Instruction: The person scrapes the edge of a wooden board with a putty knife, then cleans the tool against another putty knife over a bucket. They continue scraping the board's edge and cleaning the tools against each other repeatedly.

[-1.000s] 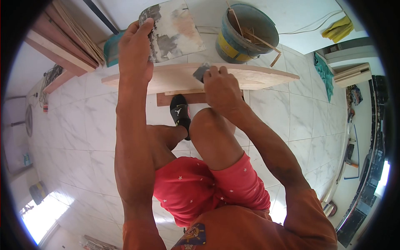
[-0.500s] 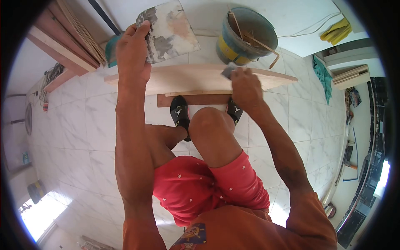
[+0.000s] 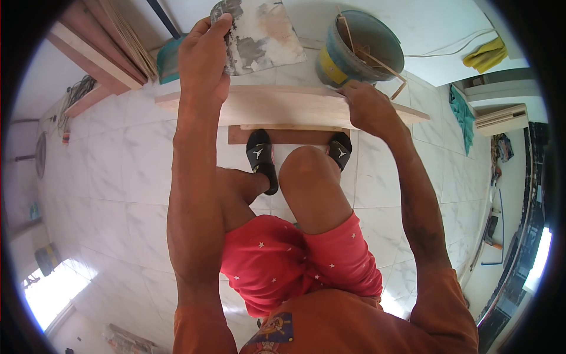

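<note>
My left hand (image 3: 203, 59) grips the left edge of a flat square board (image 3: 268, 44), thumb on top. Grey and whitish filler is smeared over the board. My right hand (image 3: 372, 109) is closed at the upper edge of a long pale wooden plank (image 3: 277, 103), right of its middle. The small grey scraper in that hand is almost wholly hidden behind the fingers now. The plank stretches across in front of my feet, with a thin wooden strip and a brown board (image 3: 283, 137) beside its near side.
Beyond the plank stands a blue-grey bucket (image 3: 330, 66) with thin wood strips in it. Timber boards (image 3: 94, 50) lean at the left wall. At the right are a yellow cloth (image 3: 486, 56), a green cloth (image 3: 461, 118) and stacked wood pieces (image 3: 501, 120).
My right hand has turned and shifted slightly right, and the scraper's blade has gone from plain view. The whole scene sits a little further right and mostly higher in view.
</note>
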### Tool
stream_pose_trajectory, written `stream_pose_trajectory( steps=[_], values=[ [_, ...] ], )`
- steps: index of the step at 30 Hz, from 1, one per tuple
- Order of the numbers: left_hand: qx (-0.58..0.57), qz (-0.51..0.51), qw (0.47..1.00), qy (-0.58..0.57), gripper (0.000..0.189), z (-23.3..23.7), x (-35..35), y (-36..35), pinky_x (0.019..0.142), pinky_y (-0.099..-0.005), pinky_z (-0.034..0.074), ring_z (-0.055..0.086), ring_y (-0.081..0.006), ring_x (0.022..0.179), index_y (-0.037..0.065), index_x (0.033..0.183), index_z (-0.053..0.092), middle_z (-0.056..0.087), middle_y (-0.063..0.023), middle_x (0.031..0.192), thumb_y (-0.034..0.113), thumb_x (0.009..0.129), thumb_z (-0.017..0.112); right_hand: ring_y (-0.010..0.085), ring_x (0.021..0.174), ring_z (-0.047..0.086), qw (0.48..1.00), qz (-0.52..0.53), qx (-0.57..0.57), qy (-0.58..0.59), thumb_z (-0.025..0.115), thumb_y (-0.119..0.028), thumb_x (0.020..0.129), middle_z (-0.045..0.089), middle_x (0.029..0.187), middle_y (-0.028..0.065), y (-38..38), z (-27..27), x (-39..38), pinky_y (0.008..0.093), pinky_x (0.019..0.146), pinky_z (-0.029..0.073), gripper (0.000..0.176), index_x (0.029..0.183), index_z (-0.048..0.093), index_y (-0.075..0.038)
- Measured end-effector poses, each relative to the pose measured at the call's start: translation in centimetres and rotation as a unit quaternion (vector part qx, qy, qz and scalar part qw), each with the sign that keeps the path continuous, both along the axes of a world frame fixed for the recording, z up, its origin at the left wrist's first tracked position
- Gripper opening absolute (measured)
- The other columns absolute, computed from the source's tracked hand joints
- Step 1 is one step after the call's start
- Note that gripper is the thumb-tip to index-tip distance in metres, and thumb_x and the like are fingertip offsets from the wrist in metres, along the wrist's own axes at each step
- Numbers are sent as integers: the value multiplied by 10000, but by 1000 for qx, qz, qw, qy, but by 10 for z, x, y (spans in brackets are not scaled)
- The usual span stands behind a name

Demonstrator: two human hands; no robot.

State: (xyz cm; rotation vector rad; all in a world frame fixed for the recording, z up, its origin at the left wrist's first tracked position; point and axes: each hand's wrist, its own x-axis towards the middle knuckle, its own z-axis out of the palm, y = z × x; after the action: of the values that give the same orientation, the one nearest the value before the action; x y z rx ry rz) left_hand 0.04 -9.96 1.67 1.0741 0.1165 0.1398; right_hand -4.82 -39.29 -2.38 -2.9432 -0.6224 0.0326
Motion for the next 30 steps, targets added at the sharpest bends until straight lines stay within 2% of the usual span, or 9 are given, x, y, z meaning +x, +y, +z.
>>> stream_pose_trajectory(
  steps=[3, 7, 12, 15, 18, 21, 24, 28, 30],
  values=[
    [14, 9, 1000, 6, 275, -2, 1, 3, 732, -262, 538, 645, -118, 827, -65, 1162, 623, 686, -69, 981, 140, 978, 633, 375, 1026, 644, 992, -55, 21, 113, 517, -43, 913, 668, 1105, 198, 20, 38, 0, 488, 909, 510, 232, 1071, 678, 12],
    [9, 19, 1000, 9, 263, 0, 0, 11, 735, -264, 539, 644, -119, 828, -61, 1146, 627, 683, -69, 978, 138, 974, 635, 415, 965, 639, 982, -181, -20, -40, 523, -66, 924, 656, 1020, 225, -4, -2, -23, 515, 881, 507, 241, 1097, 661, 29],
    [12, 32, 999, 24, 247, 0, -4, 16, 742, -270, 540, 643, -125, 834, -53, 1131, 628, 679, -69, 976, 139, 975, 632, 403, 1086, 568, 971, -221, 13, -90, 531, -43, 893, 589, 1165, 184, 18, -64, -57, 496, 901, 509, 408, 1292, 574, 29],
    [11, 31, 999, 28, 248, -5, -2, 21, 752, -273, 541, 644, -129, 841, -51, 1134, 628, 678, -69, 977, 140, 977, 631, 365, 1059, 580, 985, -30, 125, -117, 539, -34, 883, 612, 1105, 179, 34, -63, -58, 485, 918, 498, 386, 1262, 578, 27],
    [8, 41, 999, 31, 249, -7, 0, 22, 751, -276, 543, 644, -131, 842, -53, 1128, 627, 678, -70, 974, 144, 977, 635, 368, 1059, 600, 981, 12, 158, -110, 513, -21, 893, 636, 1100, 195, 31, -56, -58, 491, 913, 500, 388, 1274, 575, 12],
    [12, 35, 999, 18, 238, -9, -1, 27, 746, -282, 547, 645, -133, 838, -54, 1114, 627, 677, -72, 967, 141, 977, 636, 382, 1105, 599, 980, -170, 82, -58, 496, -10, 846, 638, 1170, 191, 14, -31, -50, 492, 938, 505, 409, 1234, 625, -14],
    [-9, 24, 999, 24, 225, -10, 4, 28, 742, -280, 547, 645, -129, 834, -49, 1100, 630, 678, -69, 965, 139, 975, 639, 395, 1064, 620, 976, -215, 11, -16, 502, -41, 857, 652, 1129, 189, 7, -10, -30, 500, 917, 515, 338, 1151, 665, -9],
    [-4, 28, 1000, 1, 223, -10, 6, 23, 738, -272, 545, 646, -124, 827, -46, 1095, 632, 679, -70, 967, 140, 973, 644, 411, 1011, 647, 990, -140, 12, 11, 534, -127, 876, 679, 1020, 215, 28, -14, -15, 496, 899, 508, 242, 1011, 678, 12],
    [-5, 22, 1000, -3, 225, -14, 8, 24, 736, -269, 544, 647, -122, 825, -45, 1094, 631, 681, -71, 964, 143, 970, 646, 423, 886, 643, 986, -90, 107, 95, 560, -165, 908, 682, 964, 243, 41, 4, -5, 474, 827, 511, 237, 988, 658, 34]
  ],
)
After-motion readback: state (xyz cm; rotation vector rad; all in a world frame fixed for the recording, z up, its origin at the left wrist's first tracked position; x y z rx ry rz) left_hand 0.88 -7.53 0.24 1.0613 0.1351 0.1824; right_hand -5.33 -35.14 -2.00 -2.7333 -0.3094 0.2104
